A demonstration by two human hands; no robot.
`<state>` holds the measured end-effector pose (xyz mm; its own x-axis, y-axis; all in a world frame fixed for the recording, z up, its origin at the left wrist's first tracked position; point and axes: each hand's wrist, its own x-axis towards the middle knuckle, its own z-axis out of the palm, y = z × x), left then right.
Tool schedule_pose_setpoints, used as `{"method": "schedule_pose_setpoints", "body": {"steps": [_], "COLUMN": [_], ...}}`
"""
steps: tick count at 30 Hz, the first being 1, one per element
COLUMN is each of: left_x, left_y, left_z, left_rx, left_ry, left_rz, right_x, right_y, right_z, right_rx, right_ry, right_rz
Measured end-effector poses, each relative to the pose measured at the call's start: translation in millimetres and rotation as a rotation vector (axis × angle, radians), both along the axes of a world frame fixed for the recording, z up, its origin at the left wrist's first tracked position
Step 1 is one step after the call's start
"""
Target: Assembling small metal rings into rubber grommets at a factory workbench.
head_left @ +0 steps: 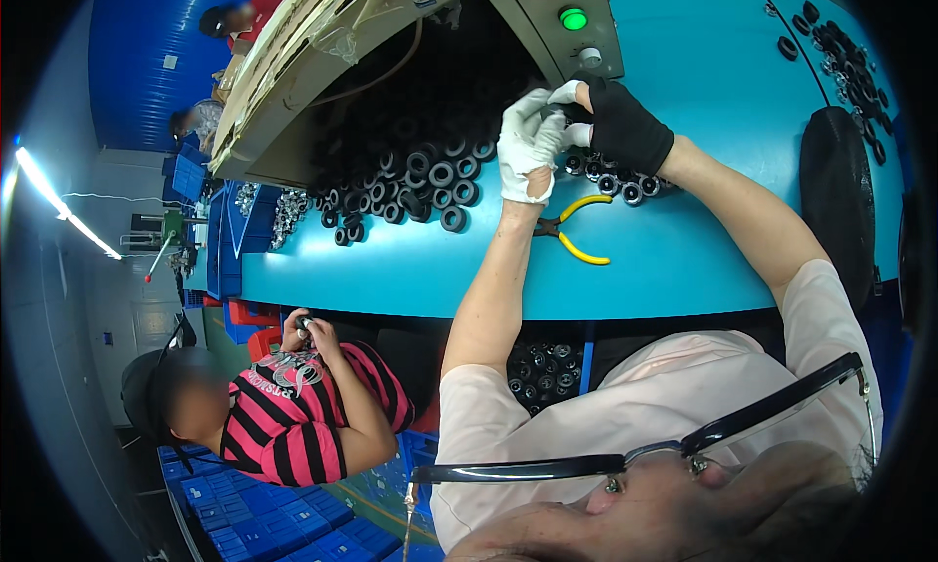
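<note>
Work seems midway, left hand (528,150) and right hand (627,127) gripping a dark part (557,111), wheels (633,193) apparently done, black rings (416,181) left.

Black rings (452,219) and pliers (584,260) on a blue table (703,254)
The rings lie in a pile; the yellow-handled pliers lie near shiny round bits (633,193).

A small dark part (556,110), partly hidden, is being held above the table (703,244), well in from its near edge.
</note>
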<state>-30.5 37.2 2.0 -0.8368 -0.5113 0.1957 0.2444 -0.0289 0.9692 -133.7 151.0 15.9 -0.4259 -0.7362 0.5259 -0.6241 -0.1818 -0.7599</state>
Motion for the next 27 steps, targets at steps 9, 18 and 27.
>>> {"method": "schedule_pose_setpoints", "body": {"steps": [9,18,27], "left_x": [6.5,3.5,11.5], "left_y": [6.1,-0.1,7.9], "left_z": [1.1,3.3,8.7], "left_rx": [-0.21,-0.161,-0.247], "left_ry": [-0.028,-0.014,-0.085], "left_rz": [0.075,-0.004,0.102], "right_x": [2.2,-7.8,7.3], "right_y": [-1.2,-1.5,0.7], "right_z": [-11.9,-5.2,-14.0], "right_rx": [0.061,0.084,-0.043], "right_ry": [0.197,0.199,0.168], "right_rz": [-0.058,0.1,-0.018]}}
